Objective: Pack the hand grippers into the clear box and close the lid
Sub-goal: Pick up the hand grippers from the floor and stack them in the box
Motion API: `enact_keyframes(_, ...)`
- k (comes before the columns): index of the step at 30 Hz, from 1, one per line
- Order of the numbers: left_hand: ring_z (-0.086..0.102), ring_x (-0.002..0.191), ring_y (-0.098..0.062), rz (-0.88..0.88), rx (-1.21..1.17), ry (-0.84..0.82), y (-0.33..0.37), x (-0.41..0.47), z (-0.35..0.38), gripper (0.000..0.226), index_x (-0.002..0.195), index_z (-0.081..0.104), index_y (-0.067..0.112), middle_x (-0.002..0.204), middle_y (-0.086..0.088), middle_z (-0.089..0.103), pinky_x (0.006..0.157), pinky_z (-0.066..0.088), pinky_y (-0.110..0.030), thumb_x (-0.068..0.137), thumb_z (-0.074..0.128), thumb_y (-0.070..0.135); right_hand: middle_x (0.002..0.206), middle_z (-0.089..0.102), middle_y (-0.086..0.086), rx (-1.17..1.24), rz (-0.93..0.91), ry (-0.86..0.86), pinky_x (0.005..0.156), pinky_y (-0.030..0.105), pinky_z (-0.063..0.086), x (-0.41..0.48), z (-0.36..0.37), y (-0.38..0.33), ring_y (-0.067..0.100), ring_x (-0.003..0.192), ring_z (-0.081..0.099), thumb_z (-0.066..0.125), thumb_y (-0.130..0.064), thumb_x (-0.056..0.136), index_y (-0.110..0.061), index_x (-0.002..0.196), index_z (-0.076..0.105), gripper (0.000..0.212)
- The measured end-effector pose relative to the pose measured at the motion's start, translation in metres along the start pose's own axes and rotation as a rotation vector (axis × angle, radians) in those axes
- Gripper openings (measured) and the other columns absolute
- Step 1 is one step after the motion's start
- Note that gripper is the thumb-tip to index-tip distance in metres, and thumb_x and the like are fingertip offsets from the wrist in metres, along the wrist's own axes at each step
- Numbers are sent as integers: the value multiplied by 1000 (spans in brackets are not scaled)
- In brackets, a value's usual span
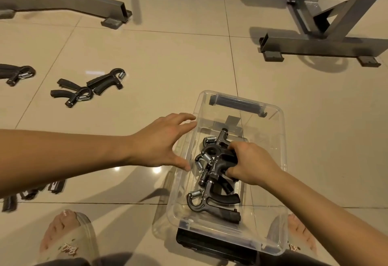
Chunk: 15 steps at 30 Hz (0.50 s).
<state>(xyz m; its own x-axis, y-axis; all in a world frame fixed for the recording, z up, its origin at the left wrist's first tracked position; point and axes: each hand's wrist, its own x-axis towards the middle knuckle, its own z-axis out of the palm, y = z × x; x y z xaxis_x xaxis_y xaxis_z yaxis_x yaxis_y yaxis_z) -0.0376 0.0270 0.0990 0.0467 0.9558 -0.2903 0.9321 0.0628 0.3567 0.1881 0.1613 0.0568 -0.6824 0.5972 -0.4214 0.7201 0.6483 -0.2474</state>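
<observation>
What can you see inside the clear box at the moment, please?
Inside the clear box lie several black hand grippers with metal springs, piled together. The right hand grips some of them and covers part of the pile, so the exact count is unclear.

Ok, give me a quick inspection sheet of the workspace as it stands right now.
Surface: glossy beige tiled floor.
Job's things: clear box open, no lid on it; several hand grippers inside; two loose grippers on the floor to the left, another at the left edge.
Clutter: dark pieces under the left forearm, unclear what.
Grippers: left hand open at the box's left wall; right hand shut on a hand gripper inside.
Cables: nothing seen.
Surroundings: grey metal frames behind; sandalled feet.
</observation>
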Motion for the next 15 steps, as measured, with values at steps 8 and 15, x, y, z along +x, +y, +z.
enact_keyframes(8, -3, 154, -6, 7, -109, -44, -24, -28, 28, 120, 160, 1, 37, 167, 17, -8, 123, 5, -29, 69, 61, 86, 130, 49, 11, -73, 35, -95, 95, 41, 51, 21, 57, -10, 31, 119, 51, 79, -37, 79, -12, 133, 46, 68)
enact_keyframes(15, -11, 152, -1, 113, -53, -18, -20, -28, 22, 112, 160, 0, 36, 165, 22, -15, 124, 2, -30, 75, 55, 86, 132, 53, 10, -149, 39, -41, 92, 43, 52, 25, 69, -8, 32, 121, 54, 76, -29, 84, -11, 126, 52, 51)
